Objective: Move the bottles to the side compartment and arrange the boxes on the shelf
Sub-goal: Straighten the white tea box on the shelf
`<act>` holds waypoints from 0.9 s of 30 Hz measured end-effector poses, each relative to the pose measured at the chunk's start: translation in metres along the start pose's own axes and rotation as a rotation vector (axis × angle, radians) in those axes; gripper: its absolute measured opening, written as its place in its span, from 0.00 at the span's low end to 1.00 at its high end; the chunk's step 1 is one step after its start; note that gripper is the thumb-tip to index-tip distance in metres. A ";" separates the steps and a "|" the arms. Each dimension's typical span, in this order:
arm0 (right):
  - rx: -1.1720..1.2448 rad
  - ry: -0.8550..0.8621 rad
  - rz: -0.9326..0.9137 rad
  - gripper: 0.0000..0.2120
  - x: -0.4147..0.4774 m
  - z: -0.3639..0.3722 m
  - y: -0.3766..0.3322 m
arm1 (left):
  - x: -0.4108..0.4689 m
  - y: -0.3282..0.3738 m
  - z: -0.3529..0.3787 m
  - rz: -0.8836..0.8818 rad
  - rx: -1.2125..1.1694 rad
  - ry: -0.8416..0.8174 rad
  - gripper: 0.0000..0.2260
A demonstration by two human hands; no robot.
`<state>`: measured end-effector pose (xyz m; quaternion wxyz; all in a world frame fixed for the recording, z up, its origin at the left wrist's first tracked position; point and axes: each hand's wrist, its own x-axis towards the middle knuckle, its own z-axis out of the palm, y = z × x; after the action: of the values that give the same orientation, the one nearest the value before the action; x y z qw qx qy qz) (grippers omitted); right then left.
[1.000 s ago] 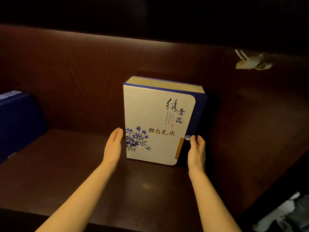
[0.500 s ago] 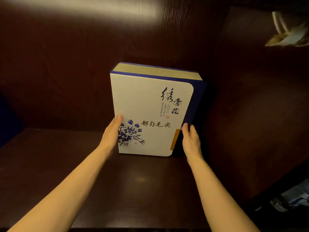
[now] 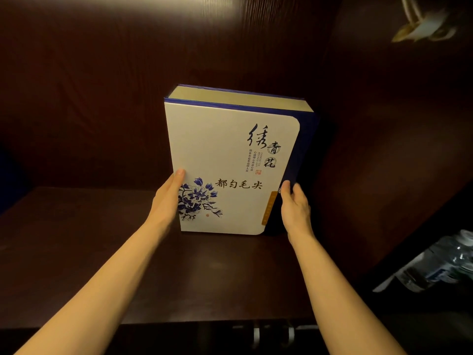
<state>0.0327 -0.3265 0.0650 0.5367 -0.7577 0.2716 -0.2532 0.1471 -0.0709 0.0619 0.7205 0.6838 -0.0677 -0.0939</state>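
nearest the camera, two bare forearms reach in over the dark wooden shelf (image 3: 84, 265). the left hand (image 3: 166, 198) lies flat against the left edge of the tea gift box (image 3: 230, 160), fingers together and extended, pressed on rather than curled round it. the right hand (image 3: 294, 208) cups the box's blue right spine low down, thumb on the front corner; how far its fingers wrap behind is hidden. the box stands upright on its bottom edge, a little right of the shelf's middle, close to the back panel and near the right side wall (image 3: 399, 155).

the step in hand looks like squaring the box in place. it is tall and narrow-footed, so even pressure from both sides, kept low, should stop it tipping; ease it back until it meets the panel, then let go together.

lower right, beyond the side wall, clear plastic bottles (image 3: 445, 262) show, blurred; what holds them cannot be told.
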 end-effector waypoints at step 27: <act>-0.013 -0.048 -0.115 0.17 -0.094 -0.072 0.017 | -0.131 -0.013 0.007 0.049 0.073 0.124 0.37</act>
<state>-0.0867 -0.3158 0.0613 0.5229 -0.7813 0.2163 -0.2633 0.0175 -0.0481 0.0536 0.7001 0.7121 -0.0431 -0.0309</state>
